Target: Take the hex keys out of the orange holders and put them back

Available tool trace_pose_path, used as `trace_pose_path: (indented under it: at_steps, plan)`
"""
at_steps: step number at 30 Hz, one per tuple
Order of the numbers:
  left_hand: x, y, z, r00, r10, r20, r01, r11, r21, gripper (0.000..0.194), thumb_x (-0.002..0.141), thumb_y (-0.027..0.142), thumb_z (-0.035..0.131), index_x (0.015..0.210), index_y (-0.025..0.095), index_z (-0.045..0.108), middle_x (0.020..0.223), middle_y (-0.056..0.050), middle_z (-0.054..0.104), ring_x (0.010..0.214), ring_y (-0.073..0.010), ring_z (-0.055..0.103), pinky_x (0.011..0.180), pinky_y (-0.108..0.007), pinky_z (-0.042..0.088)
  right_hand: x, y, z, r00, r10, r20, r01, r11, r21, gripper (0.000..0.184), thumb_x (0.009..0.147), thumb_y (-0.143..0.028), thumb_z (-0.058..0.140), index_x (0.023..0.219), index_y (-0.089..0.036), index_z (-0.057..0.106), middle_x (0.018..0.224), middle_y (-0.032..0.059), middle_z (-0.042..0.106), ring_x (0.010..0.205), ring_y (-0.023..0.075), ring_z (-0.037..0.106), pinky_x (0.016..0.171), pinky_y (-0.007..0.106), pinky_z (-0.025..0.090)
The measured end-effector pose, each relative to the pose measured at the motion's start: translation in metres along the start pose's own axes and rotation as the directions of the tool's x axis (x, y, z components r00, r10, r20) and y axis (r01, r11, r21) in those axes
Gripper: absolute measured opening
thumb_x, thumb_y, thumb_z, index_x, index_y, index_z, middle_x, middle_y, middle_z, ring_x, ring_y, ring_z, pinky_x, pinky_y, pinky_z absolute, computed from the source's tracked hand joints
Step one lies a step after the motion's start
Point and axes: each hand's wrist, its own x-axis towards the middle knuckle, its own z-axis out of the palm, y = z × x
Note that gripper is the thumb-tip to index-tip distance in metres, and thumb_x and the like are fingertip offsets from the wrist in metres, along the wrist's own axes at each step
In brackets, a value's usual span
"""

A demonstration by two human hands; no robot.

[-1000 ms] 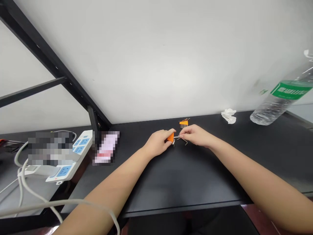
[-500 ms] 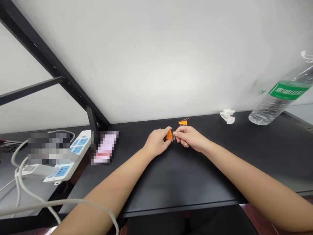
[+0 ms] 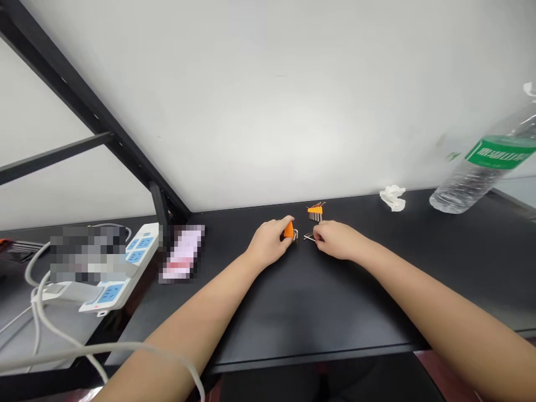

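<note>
While both forearms were stretched across the black tabletop [image 3: 318, 301], an orange holder [image 3: 288, 229] with small metal keys at its end was gripped in the curled fingers of the left hand [image 3: 270, 244]. Just at three o'clock of it, loose metal hex keys [image 3: 309, 237] were pinched at the fingertips of the right hand [image 3: 338, 241], low on the table. A second orange key set [image 3: 315, 211] was seen at twelve o'clock of the hands, near the wall. A crumpled tissue [image 3: 392, 197] and a clear water bottle [image 3: 481, 167] were placed at two o'clock, a white power strip [image 3: 121, 268] at nine o'clock.
</note>
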Motion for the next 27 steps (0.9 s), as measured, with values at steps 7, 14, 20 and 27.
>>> trace_pose_path:
  at_steps: [7, 14, 20, 27]
  plan:
    - [0.001, 0.001, -0.001, 1.000, 0.024, 0.006, -0.025, 0.999, 0.040, 0.047, 0.087, 0.023, 0.064, 0.134, 0.028, 0.058, 0.090, -0.002, 0.069, 0.083, -0.0214, 0.065, 0.086, -0.036, 0.052, -0.005, -0.010, -0.006, 0.999, 0.027, -0.044, -0.021, 0.990, 0.140, 0.009, 0.078, -0.016, 0.059, 0.074, -0.021, 0.053, 0.074, 0.0014, 0.065, 0.061, 0.0153, 0.057, 0.054, 0.026, 0.035]
    - [0.000, 0.001, 0.000, 0.997, 0.075, -0.007, -0.075, 0.996, -0.058, 0.046, 0.088, 0.022, 0.064, 0.133, 0.027, 0.059, 0.092, -0.001, 0.070, 0.084, -0.0195, 0.064, 0.092, -0.036, 0.050, -0.005, -0.006, -0.009, 0.997, -0.037, -0.069, 0.069, 0.828, 0.556, 0.006, 0.079, -0.017, 0.054, 0.082, -0.022, 0.055, 0.071, -0.0047, 0.061, 0.052, 0.0109, 0.058, 0.053, 0.023, 0.043]
    - [-0.001, 0.001, -0.001, 0.996, 0.086, -0.009, -0.086, 0.994, -0.071, 0.046, 0.089, 0.023, 0.064, 0.134, 0.027, 0.059, 0.093, -0.001, 0.070, 0.085, -0.0191, 0.064, 0.091, -0.035, 0.049, -0.006, -0.004, -0.011, 0.999, -0.025, -0.038, 0.044, 0.729, 0.683, 0.004, 0.083, -0.023, 0.056, 0.083, -0.022, 0.060, 0.072, -0.0043, 0.062, 0.051, 0.0111, 0.061, 0.053, 0.024, 0.047]
    - [-0.002, 0.004, 0.000, 0.991, 0.131, -0.025, -0.133, 0.984, -0.116, 0.044, 0.089, 0.023, 0.063, 0.132, 0.025, 0.058, 0.094, 0.000, 0.071, 0.084, -0.0180, 0.064, 0.089, -0.034, 0.049, -0.005, -0.006, -0.010, 1.000, -0.018, 0.003, 0.010, 0.658, 0.753, 0.004, 0.082, -0.023, 0.057, 0.083, -0.021, 0.061, 0.067, -0.0039, 0.061, 0.050, 0.0123, 0.061, 0.049, 0.023, 0.048]
